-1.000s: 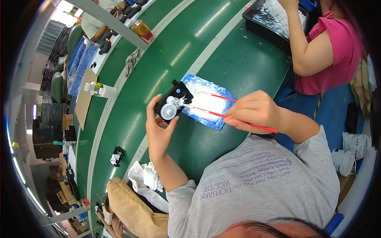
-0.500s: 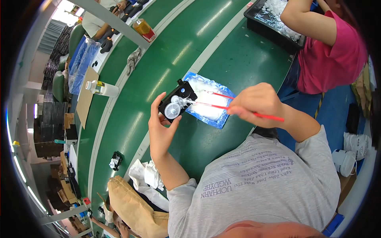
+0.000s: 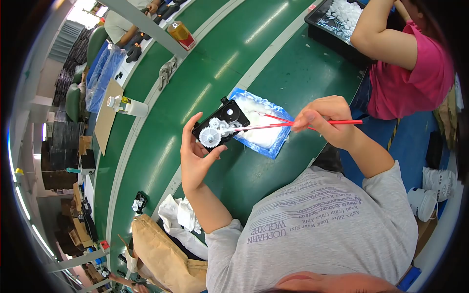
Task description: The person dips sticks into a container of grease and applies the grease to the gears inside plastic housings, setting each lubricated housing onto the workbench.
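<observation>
My left hand (image 3: 196,158) grips a black gearbox housing (image 3: 199,132) by its edges, open side up. Inside it sit white plastic gears (image 3: 210,137), the largest near my fingers, with white paste smeared beside them. Thin red sticks (image 3: 273,126) are pinched in my right hand (image 3: 326,118), fingers closed. One white-coated stick tip reaches the small gears; another points over the white paste (image 3: 256,117). That paste fills a shallow blue-edged tray (image 3: 274,152) on the green table, just right of the housing and partly below the sticks.
A black bin (image 3: 337,49) of white pieces and metal pins stands beside a person in pink (image 3: 410,78). Across the green table (image 3: 205,93) are a white bottle (image 3: 128,106), an amber bottle (image 3: 181,35) and a grey rag (image 3: 167,72). Another small black assembly (image 3: 140,201) lies near white cloth (image 3: 178,215).
My right hand has shifted slightly right and up and turned, so the sticks now cross at my fingertips. The housing has tilted a little in my left hand.
</observation>
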`<state>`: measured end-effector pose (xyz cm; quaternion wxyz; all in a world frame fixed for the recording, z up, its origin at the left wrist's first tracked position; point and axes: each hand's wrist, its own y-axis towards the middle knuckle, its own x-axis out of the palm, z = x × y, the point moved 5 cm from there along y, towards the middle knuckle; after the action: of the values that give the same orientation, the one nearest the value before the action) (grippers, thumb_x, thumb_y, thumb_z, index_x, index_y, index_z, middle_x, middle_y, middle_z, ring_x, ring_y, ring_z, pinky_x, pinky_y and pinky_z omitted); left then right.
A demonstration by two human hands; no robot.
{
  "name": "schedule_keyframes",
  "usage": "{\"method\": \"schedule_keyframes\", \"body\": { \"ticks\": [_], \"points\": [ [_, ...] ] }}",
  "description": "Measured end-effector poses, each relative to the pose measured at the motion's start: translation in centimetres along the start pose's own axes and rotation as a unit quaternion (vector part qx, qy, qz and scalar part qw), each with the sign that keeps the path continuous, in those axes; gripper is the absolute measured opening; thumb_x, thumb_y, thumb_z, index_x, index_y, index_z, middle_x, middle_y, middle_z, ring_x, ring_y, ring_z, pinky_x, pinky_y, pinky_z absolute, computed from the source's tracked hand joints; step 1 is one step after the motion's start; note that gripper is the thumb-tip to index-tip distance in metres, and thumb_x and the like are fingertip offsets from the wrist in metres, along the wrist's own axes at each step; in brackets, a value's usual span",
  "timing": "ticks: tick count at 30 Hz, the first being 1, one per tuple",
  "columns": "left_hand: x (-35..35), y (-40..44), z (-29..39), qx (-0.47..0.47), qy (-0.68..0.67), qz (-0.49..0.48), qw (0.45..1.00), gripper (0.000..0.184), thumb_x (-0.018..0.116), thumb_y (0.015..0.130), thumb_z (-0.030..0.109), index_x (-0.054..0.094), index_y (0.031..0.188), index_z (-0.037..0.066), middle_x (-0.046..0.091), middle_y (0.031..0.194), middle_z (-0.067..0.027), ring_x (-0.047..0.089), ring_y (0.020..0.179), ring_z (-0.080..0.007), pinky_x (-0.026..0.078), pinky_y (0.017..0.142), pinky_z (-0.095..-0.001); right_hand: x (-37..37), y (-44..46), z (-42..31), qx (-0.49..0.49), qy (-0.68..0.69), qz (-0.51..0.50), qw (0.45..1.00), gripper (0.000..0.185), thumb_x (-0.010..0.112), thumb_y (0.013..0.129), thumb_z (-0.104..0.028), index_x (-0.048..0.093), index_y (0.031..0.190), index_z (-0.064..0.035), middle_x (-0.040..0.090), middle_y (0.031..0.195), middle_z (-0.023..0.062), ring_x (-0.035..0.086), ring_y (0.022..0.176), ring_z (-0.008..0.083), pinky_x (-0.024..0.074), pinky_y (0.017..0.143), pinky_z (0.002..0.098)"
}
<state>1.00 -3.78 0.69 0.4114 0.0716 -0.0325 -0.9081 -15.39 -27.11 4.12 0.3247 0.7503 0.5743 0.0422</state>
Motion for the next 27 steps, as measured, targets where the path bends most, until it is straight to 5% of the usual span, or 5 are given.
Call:
{"method": "schedule_keyframes", "body": {
  "ticks": [16, 27],
  "points": [
    [0.0, 0.1, -0.3, -0.04, -0.012, -0.001, 0.999, 0.086, 0.076, 0.065, -0.01, 0.038, 0.141, 0.001, 0.056, 0.116, -0.0138, 0.066, 0.086, -0.017, 0.052, 0.056, -0.0221, -1.4, -0.1, -2.1, -0.032, -0.007, 0.017, 0.999, 0.022, 0.059, 0.092, -0.009, 0.07, 0.076, 0.0, 0.071, 0.072, 0.009, 0.068, 0.062, 0.018, 0.0522, 0.06, 0.0271],
    [0.0, 0.0, -0.1, -0.023, -0.014, -0.011, 1.0, 0.086, 0.075, 0.066, -0.011, 0.037, 0.142, 0.002, 0.053, 0.122, -0.0156, 0.065, 0.089, -0.0155, 0.054, 0.058, -0.0219, -0.6, 1.2, -2.0, -0.053, -0.046, -0.005, 0.998, 0.028, 0.051, 0.094, -0.008, 0.07, 0.074, -0.0001, 0.071, 0.072, 0.0106, 0.069, 0.062, 0.0207, 0.0527, 0.059, 0.0279]
  ]
}}
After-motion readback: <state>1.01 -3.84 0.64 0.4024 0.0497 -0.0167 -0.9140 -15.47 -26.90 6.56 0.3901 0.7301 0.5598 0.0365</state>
